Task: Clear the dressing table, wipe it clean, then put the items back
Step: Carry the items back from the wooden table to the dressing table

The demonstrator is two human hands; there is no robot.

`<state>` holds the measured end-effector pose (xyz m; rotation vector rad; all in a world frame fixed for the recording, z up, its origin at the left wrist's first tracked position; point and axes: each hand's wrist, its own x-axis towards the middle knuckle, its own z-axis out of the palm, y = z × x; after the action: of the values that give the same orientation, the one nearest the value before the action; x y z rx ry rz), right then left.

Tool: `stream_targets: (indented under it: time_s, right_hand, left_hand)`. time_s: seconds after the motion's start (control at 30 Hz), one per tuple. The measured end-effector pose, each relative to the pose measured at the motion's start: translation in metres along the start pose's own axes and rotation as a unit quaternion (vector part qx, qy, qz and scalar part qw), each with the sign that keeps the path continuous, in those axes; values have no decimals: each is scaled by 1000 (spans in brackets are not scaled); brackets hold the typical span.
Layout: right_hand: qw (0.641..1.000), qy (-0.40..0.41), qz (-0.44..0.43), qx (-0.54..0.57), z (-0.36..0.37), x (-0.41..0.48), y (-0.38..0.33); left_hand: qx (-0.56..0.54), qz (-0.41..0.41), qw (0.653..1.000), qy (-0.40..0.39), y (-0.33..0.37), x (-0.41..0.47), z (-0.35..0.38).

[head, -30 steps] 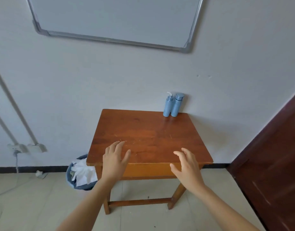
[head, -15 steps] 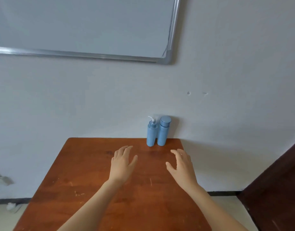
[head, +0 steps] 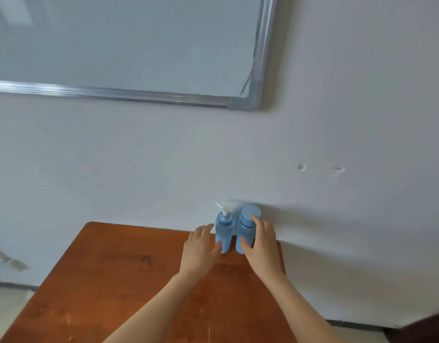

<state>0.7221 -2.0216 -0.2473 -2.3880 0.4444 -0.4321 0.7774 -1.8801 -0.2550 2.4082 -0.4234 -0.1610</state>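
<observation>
Clearing barely begun: pump bottle (head: 223,230) and capped bottle (head: 247,226) stand at worktop (head: 114,280) far right corner. My left hand (head: 199,248) and right hand (head: 261,246), spread, flank them; wiping and return remain.

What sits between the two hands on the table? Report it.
In the head view, two blue bottles stand side by side: the pump bottle by the left hand, the capped bottle by the right hand.

Reddish-brown wooden dressing table (head: 114,280), top scuffed and scratched, pushed against the wall. Two light-blue bottles upright at its far edge, side by side: pump bottle (head: 223,229) just beyond the left hand (head: 198,251), capped bottle (head: 245,226) at the right hand (head: 261,248), fingers around it.
</observation>
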Motion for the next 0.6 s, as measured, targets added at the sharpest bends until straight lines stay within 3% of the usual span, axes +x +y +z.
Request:
stream_targets:
  time_s: [0.33,0.6]
  right_hand:
    - [995,58,-3,78,26,43,17]
    - [991,98,-6,90,22,30,18]
  left_hand:
    - [-72,-55,996,-11,15,45,28]
    - [-64,-43,997,-1,16,39,29]
